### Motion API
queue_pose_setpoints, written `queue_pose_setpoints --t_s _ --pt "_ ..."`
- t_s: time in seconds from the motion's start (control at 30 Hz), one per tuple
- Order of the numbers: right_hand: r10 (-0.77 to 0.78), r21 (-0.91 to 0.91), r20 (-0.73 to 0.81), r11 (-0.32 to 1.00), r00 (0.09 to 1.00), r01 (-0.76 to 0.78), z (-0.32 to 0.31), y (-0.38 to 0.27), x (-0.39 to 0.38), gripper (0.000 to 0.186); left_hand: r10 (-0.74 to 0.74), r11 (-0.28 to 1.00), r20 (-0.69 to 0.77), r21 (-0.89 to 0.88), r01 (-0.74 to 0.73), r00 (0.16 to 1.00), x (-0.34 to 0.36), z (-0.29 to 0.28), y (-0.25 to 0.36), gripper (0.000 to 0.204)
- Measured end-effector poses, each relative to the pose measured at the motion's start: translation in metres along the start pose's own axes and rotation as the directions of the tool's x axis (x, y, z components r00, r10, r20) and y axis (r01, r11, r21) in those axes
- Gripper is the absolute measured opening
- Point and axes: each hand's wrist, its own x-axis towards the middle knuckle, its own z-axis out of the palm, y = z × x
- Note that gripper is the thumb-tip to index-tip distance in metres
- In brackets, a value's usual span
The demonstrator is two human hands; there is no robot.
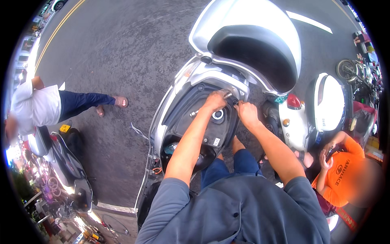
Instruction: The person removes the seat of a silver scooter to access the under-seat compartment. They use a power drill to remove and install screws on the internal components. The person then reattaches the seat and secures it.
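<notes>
A silver scooter (167, 106) stands before me with its seat area uncovered, showing a dark panel (205, 130) with a round white-ringed filler opening (218, 115). My left hand (215, 101) is closed over the panel's far edge, and a short metal rod-like tool (228, 95) sticks out from its fingers. Just right of it, my right hand (247, 114) has its fingers pinched on a small dark piece (235, 102), close to the tool's end. Whether the two pieces touch, I cannot tell. A metal part (194, 113) lies beside my left forearm.
Behind the panel rises a big white top box (284, 24) with a black pad. The near storage well (205, 156) holds items. To the right are a white scooter (294, 134) and a person in orange (343, 171). A person (46, 103) and parked scooter (61, 162) are left.
</notes>
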Motion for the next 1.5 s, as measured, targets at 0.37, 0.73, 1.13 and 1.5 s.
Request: queue_pose_setpoints --t_s 0.37,0.73,1.13,1.5 --pt "0.016 0.072 -0.044 0.997 0.999 -0.012 0.002 0.013 -0.004 0.028 -0.12 0.94 -0.298 -0.342 0.012 0.947 -0.156 -0.038 0.023 0.026" --pt "0.045 -0.019 0.067 0.999 0.997 -0.043 -0.006 0.006 0.006 0.031 -0.673 0.726 -0.327 -0.462 0.508 0.663 -0.298 0.082 -0.054 0.027" --pt "-0.1 0.167 -0.063 0.98 0.993 0.109 0.002 0.025 -0.007 0.027 0.339 0.941 -0.491 0.193 -0.279 0.803 -0.068 0.025 0.055 0.033" --pt "-0.152 0.044 -0.006 0.987 0.988 0.152 0.0 0.028 -0.002 0.025 -0.004 0.989 0.166 0.145 -0.02 0.986 0.033 0.002 0.032 0.03"
